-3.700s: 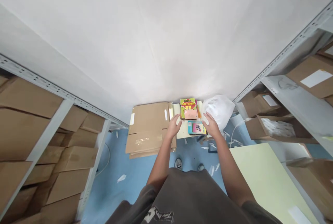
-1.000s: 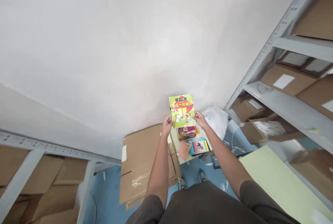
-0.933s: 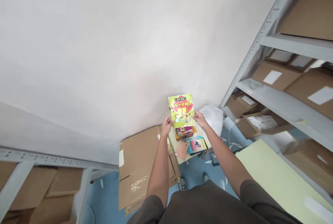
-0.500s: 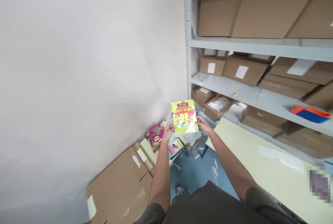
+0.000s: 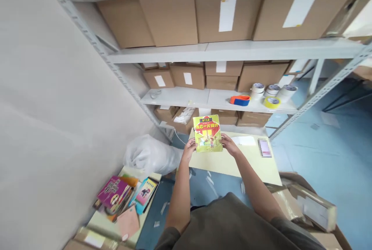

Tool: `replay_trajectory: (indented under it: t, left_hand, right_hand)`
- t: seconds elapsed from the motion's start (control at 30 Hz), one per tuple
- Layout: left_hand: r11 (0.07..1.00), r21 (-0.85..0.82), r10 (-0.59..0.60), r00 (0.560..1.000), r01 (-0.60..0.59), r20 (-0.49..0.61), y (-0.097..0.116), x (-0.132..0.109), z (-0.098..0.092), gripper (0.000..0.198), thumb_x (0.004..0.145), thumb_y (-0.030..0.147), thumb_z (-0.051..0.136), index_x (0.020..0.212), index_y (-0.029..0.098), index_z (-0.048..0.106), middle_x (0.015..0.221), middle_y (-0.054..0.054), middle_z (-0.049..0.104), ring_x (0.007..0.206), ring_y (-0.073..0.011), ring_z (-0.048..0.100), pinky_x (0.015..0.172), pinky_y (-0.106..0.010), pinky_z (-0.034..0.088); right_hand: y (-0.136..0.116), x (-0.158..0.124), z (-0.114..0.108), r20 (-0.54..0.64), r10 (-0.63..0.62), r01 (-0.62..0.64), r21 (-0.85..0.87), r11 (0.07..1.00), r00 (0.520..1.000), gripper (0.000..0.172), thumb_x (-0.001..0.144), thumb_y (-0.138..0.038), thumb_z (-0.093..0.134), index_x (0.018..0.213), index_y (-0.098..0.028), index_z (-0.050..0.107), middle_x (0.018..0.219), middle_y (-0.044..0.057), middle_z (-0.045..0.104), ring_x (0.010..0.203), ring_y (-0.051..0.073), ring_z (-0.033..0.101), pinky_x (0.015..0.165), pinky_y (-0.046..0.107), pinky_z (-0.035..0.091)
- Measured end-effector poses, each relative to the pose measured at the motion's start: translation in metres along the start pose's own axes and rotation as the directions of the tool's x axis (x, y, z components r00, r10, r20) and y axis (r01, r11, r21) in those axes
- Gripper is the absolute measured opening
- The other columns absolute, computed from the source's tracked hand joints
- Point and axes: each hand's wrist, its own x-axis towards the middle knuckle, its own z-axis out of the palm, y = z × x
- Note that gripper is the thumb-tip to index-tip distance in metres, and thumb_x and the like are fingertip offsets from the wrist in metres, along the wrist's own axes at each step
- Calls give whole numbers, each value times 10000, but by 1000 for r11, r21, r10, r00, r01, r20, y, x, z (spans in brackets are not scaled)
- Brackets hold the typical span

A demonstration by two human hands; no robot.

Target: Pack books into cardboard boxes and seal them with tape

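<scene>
A yellow-green picture book (image 5: 207,133) with a red band and Chinese title is held upright before me, its front cover facing me. My left hand (image 5: 190,149) grips its lower left edge. At the lower right edge, my right hand (image 5: 229,144) is closed on the same book. Behind and below it lies the pale yellow table (image 5: 215,162), with a white paper strip (image 5: 243,140) and a phone-like, pixelated item (image 5: 264,148) on its right part.
Shelves (image 5: 180,54) with cardboard boxes stand ahead, holding tape rolls (image 5: 272,102) and an orange-blue loop (image 5: 240,100). To the left, a side table (image 5: 100,221) bears several books (image 5: 114,192) beside a plastic-wrapped bundle (image 5: 152,155). Opened cartons (image 5: 312,205) are at lower right.
My view has swung right, from the wall and book pile toward the shelves and table. Both hands keep hold of the book, which is now in front of the table.
</scene>
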Motion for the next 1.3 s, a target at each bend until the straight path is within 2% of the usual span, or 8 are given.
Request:
replay_trajectory:
  t: [0.27, 0.4, 0.63, 0.77, 0.93, 1.03, 1.17, 1.3]
  left_hand:
    - [992, 113, -69, 987, 53, 145, -11, 65, 50, 602, 620, 393, 936, 1148, 196, 725, 996, -77, 777, 855, -214, 733, 792, -329, 565]
    - [963, 252, 96, 995, -90, -9, -10, 83, 63, 488, 649, 339, 946, 1084, 214, 764, 1033, -80, 776, 874, -211, 721, 876, -366, 576]
    - [971, 199, 46, 917, -135, 396, 1, 83, 101, 609, 768, 394, 911, 1322, 217, 733, 1309, -128, 749, 1071, -291, 749, 938, -404, 591]
    - [984, 115, 76, 907, -135, 413, 14, 97, 84, 535, 792, 396, 882, 1272, 204, 744, 1220, -119, 781, 1080, -291, 745, 955, -407, 593]
    - [1000, 2, 0, 794, -2, 608, 47, 112, 52, 677, 758, 378, 909, 1375, 196, 699, 1163, -119, 802, 1129, -322, 740, 979, -434, 594]
    - [997, -15, -46, 755, 74, 654, 61, 113, 44, 707, 730, 371, 937, 1371, 188, 703, 1133, -129, 807, 1108, -329, 754, 972, -433, 594]
    - [997, -8, -54, 779, 75, 625, 62, 120, 46, 747, 721, 378, 946, 1399, 202, 686, 1122, -122, 807, 1067, -314, 766, 956, -442, 602]
    - [988, 120, 46, 934, -94, 355, 52, 126, 66, 665, 691, 319, 954, 1311, 198, 747, 1084, -115, 801, 1048, -291, 753, 997, -456, 583]
  right_hand:
    - [-10, -23, -41, -185, -32, 48, 84, 995, 982, 518, 691, -465, 861, 1138, -296, 661, 1015, 29, 804, 839, 242, 731, 710, 336, 540]
    - [-9, -14, -22, -270, -97, 107, 24, 994, 958, 496, 698, -453, 840, 1133, -283, 674, 1073, 48, 806, 910, 270, 746, 729, 364, 572]
    - [6, 23, 41, -278, -331, 250, -290, 924, 902, 440, 767, -368, 756, 1204, -315, 752, 1443, 78, 667, 1163, 311, 693, 816, 423, 620]
    - [10, 39, 53, -241, -389, 282, -381, 881, 889, 477, 781, -361, 764, 1257, -344, 750, 1543, 64, 592, 1354, 327, 591, 932, 450, 606]
    - [-8, 40, 34, -587, -310, 141, -317, 938, 748, 594, 716, -441, 838, 1284, -321, 712, 1383, 100, 703, 1294, 347, 640, 1042, 538, 562]
    - [-24, 30, 23, -475, -146, 101, -119, 988, 868, 605, 691, -476, 872, 1243, -291, 709, 1218, 102, 779, 1162, 355, 725, 955, 528, 604]
    - [-41, 14, 15, -348, -163, 176, 5, 984, 923, 585, 693, -510, 897, 1190, -292, 679, 1104, 84, 814, 1077, 354, 765, 876, 493, 622]
    - [-58, 6, 9, -379, -220, 225, -33, 974, 899, 623, 688, -512, 906, 1212, -296, 646, 1064, 81, 825, 1062, 369, 770, 847, 495, 618]
